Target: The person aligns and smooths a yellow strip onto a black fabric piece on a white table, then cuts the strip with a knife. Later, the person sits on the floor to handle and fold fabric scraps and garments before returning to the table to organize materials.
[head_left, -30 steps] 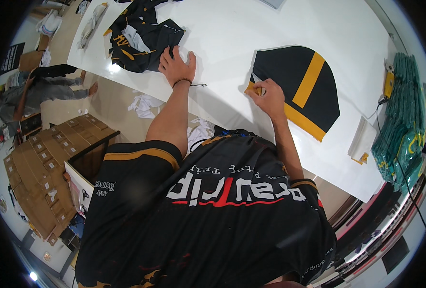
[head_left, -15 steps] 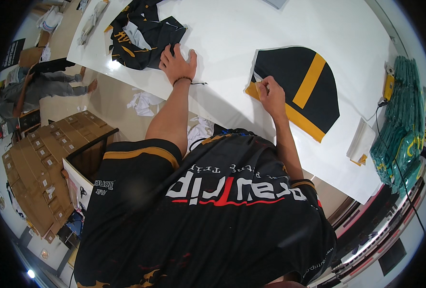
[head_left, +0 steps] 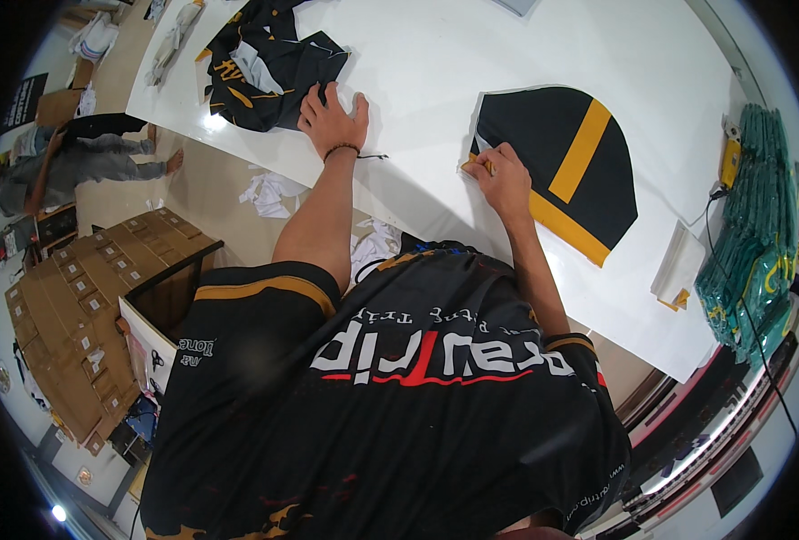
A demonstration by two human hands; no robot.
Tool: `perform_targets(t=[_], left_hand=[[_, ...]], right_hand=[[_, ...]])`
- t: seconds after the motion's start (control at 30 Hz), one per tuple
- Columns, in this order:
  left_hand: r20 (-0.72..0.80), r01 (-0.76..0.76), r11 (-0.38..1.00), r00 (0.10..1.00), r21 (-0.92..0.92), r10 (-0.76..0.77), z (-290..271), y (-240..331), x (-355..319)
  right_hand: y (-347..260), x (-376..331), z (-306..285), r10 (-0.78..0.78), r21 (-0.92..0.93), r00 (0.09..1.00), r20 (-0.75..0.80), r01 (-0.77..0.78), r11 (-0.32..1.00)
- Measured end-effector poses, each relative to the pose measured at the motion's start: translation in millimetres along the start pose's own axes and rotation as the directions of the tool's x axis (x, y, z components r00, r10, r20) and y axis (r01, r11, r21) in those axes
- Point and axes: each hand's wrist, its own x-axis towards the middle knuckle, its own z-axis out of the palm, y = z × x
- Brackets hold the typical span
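The right hand [head_left: 505,184] has shifted slightly leftward and nearer the body, its grip now pinching the left corner of one black, round-topped fabric panel [head_left: 516,121]. The panel lies flat on the white worktop [head_left: 417,76], with two gold bands: one along its near edge, one slanting across its middle; pale underside shows at left. Farther off, the left hand [head_left: 332,128], fingers spread and unclenched, rests against one crumpled black-and-gold fabric heap [head_left: 314,63].

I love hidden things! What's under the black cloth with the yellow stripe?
White table shows around the cloth, which the right hand pinches. Whatever lies under its middle is covered.
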Motion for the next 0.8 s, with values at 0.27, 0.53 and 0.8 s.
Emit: perform_targets(t=[0.27, 0.53, 0.8], left_hand=[[-0.002, -0.001, 1.000, 1.000, -0.007, 0.001, -2, 1, -1], [0.024, 0.006, 1.000, 1.000, 0.002, -0.006, -3, 1, -1], [0.023, 0.006, 1.000, 1.000, -0.013, -0.006, -4, 1, 0]], right_hand=[[13, 2, 1, 0.058, 0.258, 0.993, -0.099, -0.031, 0.966], [20, 0, 0, -0.038, 0.174, 0.999, -0.022, 0.041, 0.984], [-1, 0, 0, 0.016, 0.013, 1.000, -0.026, -0.015, 1.000]])
